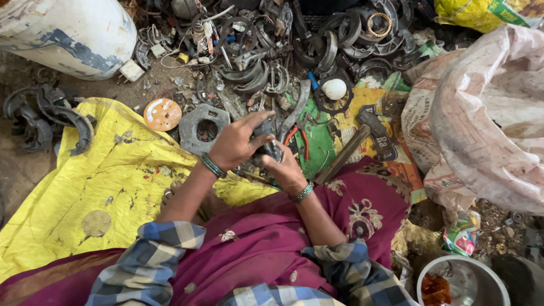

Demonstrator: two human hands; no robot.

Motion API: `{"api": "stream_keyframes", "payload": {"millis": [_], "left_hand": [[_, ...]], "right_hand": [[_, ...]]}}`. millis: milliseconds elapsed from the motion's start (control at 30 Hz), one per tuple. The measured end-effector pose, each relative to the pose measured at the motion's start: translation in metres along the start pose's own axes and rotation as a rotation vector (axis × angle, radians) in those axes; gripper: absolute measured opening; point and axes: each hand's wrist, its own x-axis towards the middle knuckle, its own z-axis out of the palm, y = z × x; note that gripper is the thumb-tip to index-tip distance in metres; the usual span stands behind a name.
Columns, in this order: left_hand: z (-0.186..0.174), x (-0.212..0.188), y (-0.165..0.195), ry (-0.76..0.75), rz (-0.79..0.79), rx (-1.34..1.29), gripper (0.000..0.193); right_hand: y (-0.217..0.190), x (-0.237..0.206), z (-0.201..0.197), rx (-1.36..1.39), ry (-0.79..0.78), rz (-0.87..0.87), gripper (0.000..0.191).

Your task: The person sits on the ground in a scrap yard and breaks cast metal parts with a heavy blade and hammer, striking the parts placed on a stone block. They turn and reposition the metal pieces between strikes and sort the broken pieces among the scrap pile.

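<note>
Two hands grip one small dark metal part over a yellow sheet.

The left hand (235,144) curls over the small dark metal part (267,148) from above, fingers closed on it, while the right hand (286,170) clasps it from below. The part sits between both hands, just beside a flat grey metal plate with a round hole (199,128) and near a wooden-handled hammer (345,152), above the crumpled yellow plastic sheet (85,181).

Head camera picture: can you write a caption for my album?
Both hands, left hand and right hand, grip a dark metal part above scattered scrap metal.
</note>
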Motion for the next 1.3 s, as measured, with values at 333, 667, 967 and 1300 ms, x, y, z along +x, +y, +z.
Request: {"api": "stream_keyframes", "payload": {"millis": [333,667,967,1300], "left_hand": [[0.018,-0.011,0.000,0.240,-0.021,-0.166,0.057],[0.006,-0.005,-0.004,0.055,-0.061,-0.460,0.073],[0.019,0.004,-0.003,0.179,-0.448,-0.434,0.069],[0.012,-0.004,-0.003,0.269,-0.242,-0.247,0.080]], "right_hand": [[-0.013,-0.003,0.024,-0.003,0.092,0.009,0.066],[-0.018,0.001,0.028,-0.567,0.338,-0.191,0.064],[-0.027,0.002,0.038,-1.281,0.356,-0.675,0.068],[-0.034,-0.005,0.041,-1.209,0.235,-0.586,0.055]]}}
